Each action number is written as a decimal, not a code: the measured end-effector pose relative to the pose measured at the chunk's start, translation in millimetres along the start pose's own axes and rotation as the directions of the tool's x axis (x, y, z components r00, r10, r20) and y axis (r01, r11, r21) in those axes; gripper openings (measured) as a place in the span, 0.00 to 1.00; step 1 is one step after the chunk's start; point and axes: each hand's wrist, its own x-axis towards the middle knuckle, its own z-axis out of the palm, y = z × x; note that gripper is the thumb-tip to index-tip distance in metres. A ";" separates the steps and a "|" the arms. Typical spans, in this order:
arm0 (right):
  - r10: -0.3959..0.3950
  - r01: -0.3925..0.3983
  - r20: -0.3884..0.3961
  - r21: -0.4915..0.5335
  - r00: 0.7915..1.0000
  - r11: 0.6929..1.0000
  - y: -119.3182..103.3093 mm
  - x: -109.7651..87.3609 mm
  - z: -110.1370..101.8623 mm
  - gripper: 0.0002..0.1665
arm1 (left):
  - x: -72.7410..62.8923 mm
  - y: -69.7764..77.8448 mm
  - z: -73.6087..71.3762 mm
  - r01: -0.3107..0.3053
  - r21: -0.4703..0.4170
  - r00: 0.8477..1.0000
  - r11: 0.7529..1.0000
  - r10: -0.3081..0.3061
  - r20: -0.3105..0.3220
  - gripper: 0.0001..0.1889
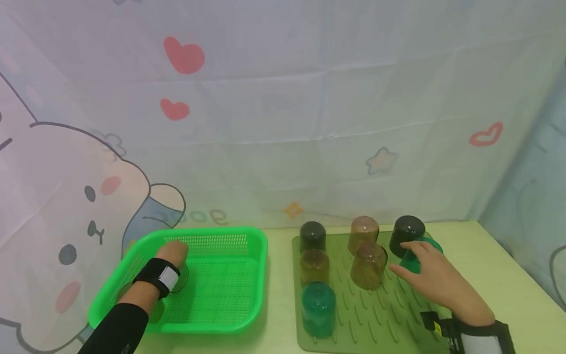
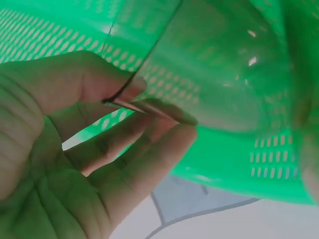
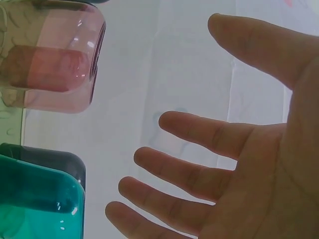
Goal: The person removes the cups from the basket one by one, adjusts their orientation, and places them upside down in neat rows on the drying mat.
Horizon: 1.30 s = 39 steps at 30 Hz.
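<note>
Inside the green basket (image 1: 254,319), my left hand (image 1: 174,253) pinches the rim of a see-through cup (image 2: 219,64) between thumb and fingers. The cup lies tilted near the basket's perforated wall, its tint hard to tell through the green. My right hand (image 1: 435,278) is spread above the mat's right side with nothing in it. Its fingers are apart from the cups in the right wrist view. Closest to it is an upside-down teal cup (image 3: 45,199), partly hidden by the hand in the head view. A dark cup (image 1: 407,231) stands behind that one.
A green drying mat (image 1: 353,324) bears upturned cups: a left row of dark (image 1: 312,236), amber (image 1: 314,268) and teal (image 1: 319,309), and a middle pair of pinkish (image 1: 363,233) and brown (image 1: 368,265). A printed curtain (image 1: 283,108) hangs behind the table (image 1: 508,275).
</note>
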 end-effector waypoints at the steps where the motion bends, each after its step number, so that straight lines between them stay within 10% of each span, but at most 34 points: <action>1: -0.001 0.001 0.000 0.004 1.000 1.000 0.0 0.4 0.1 0.42 | 2.0 -0.7 -2.3 0.007 -0.012 1.000 1.000 -0.007 0.012 0.09; 16: 0.007 -0.007 0.011 0.003 1.000 1.000 3.5 1.1 0.7 0.42 | 12.0 6.6 -14.8 -0.042 -0.165 0.999 0.985 0.037 -0.033 0.20; 27: 0.014 -0.015 0.024 0.021 1.000 1.000 5.2 -4.2 -3.1 0.44 | -2.5 15.4 -10.9 -0.178 -0.478 0.962 0.860 0.050 -0.268 0.05; 39: -0.094 0.092 0.013 0.101 0.995 0.991 -0.4 -5.2 2.4 0.39 | -29.3 68.7 -24.4 -0.196 -0.822 0.944 0.534 -0.124 -0.306 0.05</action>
